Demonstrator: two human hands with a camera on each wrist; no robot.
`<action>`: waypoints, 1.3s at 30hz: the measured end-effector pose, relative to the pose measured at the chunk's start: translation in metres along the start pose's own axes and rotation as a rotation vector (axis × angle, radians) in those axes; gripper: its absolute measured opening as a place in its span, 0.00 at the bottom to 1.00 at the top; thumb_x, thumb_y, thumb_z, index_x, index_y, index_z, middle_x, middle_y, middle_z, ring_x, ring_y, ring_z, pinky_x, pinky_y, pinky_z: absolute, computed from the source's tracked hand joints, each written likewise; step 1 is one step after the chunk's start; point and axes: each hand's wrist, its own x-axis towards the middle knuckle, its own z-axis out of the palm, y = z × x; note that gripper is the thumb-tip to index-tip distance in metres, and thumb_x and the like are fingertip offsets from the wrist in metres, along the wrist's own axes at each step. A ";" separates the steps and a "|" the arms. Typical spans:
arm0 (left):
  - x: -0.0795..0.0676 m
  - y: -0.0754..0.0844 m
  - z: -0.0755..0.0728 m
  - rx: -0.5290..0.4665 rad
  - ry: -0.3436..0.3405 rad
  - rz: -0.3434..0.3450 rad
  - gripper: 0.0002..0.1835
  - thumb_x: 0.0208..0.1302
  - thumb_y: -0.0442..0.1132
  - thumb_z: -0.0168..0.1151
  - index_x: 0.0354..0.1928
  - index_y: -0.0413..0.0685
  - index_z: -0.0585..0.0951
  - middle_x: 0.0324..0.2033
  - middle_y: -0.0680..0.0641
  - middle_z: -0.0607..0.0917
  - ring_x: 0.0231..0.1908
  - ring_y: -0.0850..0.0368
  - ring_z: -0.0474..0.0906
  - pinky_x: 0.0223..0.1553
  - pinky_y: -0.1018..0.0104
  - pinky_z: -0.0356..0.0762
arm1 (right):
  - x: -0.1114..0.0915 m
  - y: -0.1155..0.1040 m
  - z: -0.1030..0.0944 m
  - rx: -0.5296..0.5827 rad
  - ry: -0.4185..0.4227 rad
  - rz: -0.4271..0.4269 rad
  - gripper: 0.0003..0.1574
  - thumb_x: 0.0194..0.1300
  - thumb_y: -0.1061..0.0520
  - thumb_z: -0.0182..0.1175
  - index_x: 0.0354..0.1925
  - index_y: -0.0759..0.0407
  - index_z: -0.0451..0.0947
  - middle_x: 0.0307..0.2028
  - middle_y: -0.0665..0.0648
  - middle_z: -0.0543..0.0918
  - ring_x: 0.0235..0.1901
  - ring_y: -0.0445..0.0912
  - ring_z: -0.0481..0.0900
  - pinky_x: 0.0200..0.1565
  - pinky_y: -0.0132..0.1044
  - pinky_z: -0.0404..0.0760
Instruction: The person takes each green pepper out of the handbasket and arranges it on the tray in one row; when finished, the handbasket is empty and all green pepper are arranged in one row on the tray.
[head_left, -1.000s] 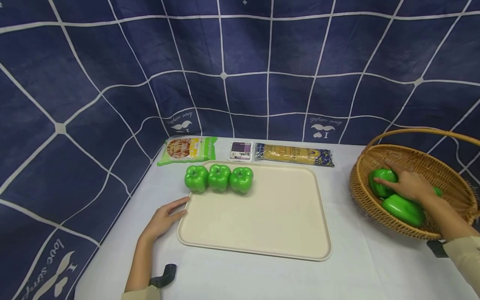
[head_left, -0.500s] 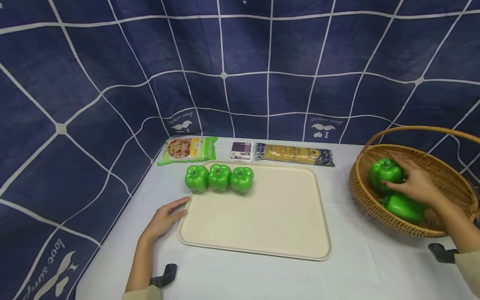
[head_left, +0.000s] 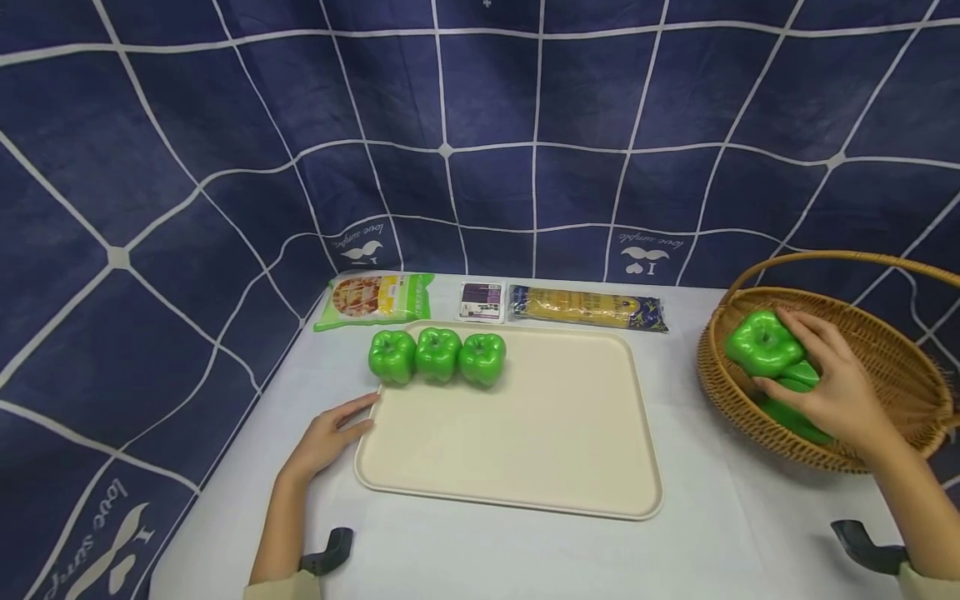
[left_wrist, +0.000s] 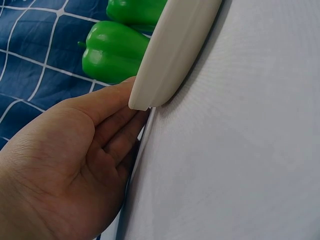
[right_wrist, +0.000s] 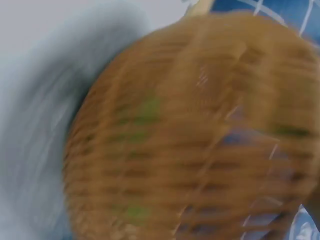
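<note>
My right hand (head_left: 843, 387) grips a green bell pepper (head_left: 763, 343) between thumb and fingers, over the wicker basket (head_left: 907, 367) on the right. More green peppers (head_left: 797, 418) lie below it in the basket, partly hidden by the hand. In the blurred right wrist view the basket's woven wall (right_wrist: 200, 145) fills most of the frame and hides the hand. My left hand (head_left: 324, 442) rests with fairly straight fingers at the left edge of the beige tray (head_left: 517, 442); the left wrist view puts its fingertips right at the tray rim (left_wrist: 167, 60). Three bell peppers (head_left: 438, 355) stand in a row at the tray's back left.
Behind the tray lie a green food packet (head_left: 375, 298), a small flat white pack with a dark label (head_left: 482, 302) and a long bag of what looks like noodles (head_left: 588, 308). A dark blue checked cloth (head_left: 570, 192) hangs behind. The basket's handle (head_left: 847, 257) arches over its far side.
My right hand has lifted a bell pepper from among the others in the basket and tilted it, its top now facing the camera. My left hand and the tray stay put.
</note>
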 end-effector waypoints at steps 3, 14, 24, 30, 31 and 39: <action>0.000 0.000 0.000 -0.006 -0.003 0.003 0.26 0.61 0.49 0.60 0.61 0.52 0.73 0.61 0.48 0.70 0.65 0.44 0.58 0.64 0.45 0.54 | 0.003 -0.020 0.006 -0.009 0.012 -0.044 0.69 0.21 0.82 0.71 0.66 0.58 0.61 0.61 0.45 0.61 0.57 0.29 0.57 0.54 0.13 0.56; -0.001 0.001 -0.002 0.000 0.009 0.004 0.26 0.61 0.49 0.60 0.61 0.52 0.73 0.61 0.47 0.71 0.64 0.44 0.58 0.63 0.44 0.54 | 0.027 -0.070 0.061 0.084 -0.068 -0.161 0.62 0.28 0.72 0.77 0.65 0.59 0.63 0.60 0.60 0.65 0.60 0.35 0.60 0.57 0.18 0.58; 0.000 -0.004 0.000 -0.001 0.001 0.013 0.27 0.61 0.50 0.60 0.61 0.52 0.73 0.61 0.47 0.71 0.64 0.44 0.59 0.63 0.44 0.54 | 0.046 -0.089 0.133 0.304 -0.283 -0.104 0.55 0.40 0.70 0.74 0.66 0.63 0.59 0.63 0.64 0.62 0.59 0.59 0.65 0.56 0.47 0.70; 0.000 -0.003 -0.001 -0.007 0.004 0.014 0.26 0.61 0.51 0.60 0.61 0.53 0.73 0.61 0.47 0.70 0.64 0.44 0.59 0.63 0.43 0.53 | 0.055 -0.105 0.154 0.468 -0.436 -0.029 0.50 0.44 0.72 0.70 0.64 0.70 0.58 0.63 0.70 0.60 0.61 0.63 0.61 0.56 0.52 0.69; 0.000 -0.003 -0.001 -0.013 0.006 0.007 0.26 0.61 0.51 0.60 0.61 0.53 0.73 0.61 0.48 0.71 0.64 0.44 0.59 0.63 0.44 0.53 | 0.056 -0.105 0.158 0.480 -0.454 -0.023 0.50 0.44 0.72 0.69 0.64 0.70 0.58 0.63 0.70 0.60 0.61 0.63 0.61 0.56 0.52 0.69; -0.001 0.002 0.001 -0.026 -0.001 0.001 0.24 0.63 0.42 0.59 0.61 0.47 0.72 0.62 0.43 0.70 0.65 0.41 0.57 0.63 0.42 0.51 | 0.053 -0.082 0.191 0.525 -0.550 -0.011 0.52 0.45 0.73 0.69 0.66 0.63 0.57 0.65 0.65 0.60 0.62 0.61 0.60 0.56 0.54 0.69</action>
